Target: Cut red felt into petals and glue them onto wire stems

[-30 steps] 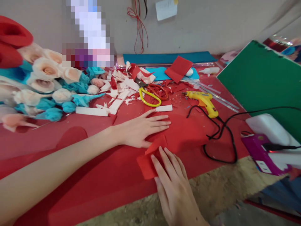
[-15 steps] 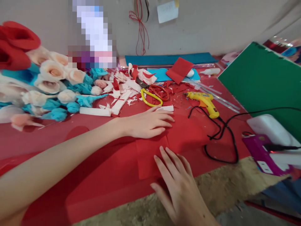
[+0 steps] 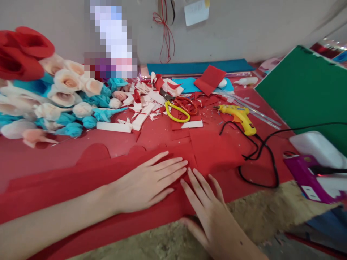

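Though flat under loosely spread fingers (image 3: pixel 170 163), red paper (image 3: pixel 130 162), long axis rightward, slightly away.

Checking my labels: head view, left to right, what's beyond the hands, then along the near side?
Beyond the hands: flowers, scissors, glue gun, green board. Near side: left hand, right hand, purple block.

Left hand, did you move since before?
Yes: the left hand has moved away from the yellow glue gun, toward the near side of the red table.
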Tool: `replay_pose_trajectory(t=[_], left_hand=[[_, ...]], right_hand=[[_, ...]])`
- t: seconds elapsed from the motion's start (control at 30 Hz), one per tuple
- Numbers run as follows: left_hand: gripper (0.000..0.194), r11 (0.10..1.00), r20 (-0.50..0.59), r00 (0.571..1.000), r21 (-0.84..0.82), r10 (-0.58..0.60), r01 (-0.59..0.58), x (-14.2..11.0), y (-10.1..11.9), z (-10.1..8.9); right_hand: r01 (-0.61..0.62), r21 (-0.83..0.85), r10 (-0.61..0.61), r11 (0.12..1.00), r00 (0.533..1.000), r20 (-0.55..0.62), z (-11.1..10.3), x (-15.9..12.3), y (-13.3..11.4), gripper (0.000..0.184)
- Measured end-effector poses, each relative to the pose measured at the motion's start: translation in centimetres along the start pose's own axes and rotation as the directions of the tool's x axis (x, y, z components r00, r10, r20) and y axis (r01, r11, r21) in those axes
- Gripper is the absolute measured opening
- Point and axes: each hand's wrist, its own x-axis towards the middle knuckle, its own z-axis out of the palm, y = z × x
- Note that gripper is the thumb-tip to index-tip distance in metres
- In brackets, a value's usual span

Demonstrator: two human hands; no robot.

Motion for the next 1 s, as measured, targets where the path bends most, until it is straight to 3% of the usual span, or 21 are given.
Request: replay_pose_trajectory(t=[0.3,0.5,0.77,1.0], left_hand=[[0.045,0.999,0.062,0.998,0.039,-0.033,0.031,-0.4,-0.4,0.4],[0.049,1.000,0.077,0.997,0.011,0.020,-0.021,-0.5,-0.3,0.4],[0.051,0.999,0.080,0.996,0.032,0.041,-0.044,-0.4,-0.5,0.5],[0.051,0.997,0.069,0.997,0.056,0.044,-0.048,-0.4,-0.5,0.5]], right_hand=[[0.014,-0.060,-0.011,0.998,0.999,0.053,0.2,-0.5,0.4,0.056],[0.016,-0.077,-0.011,0.997,0.998,0.064,0.3,-0.4,0.5,0.055],[0.178,-0.165,-0.158,0.970,0.979,0.128,-1.9,-0.2,3.2,0.062],[0.189,-0.139,-0.167,0.972,0.974,0.155,-2.9,1.0,4.8,0.065]])
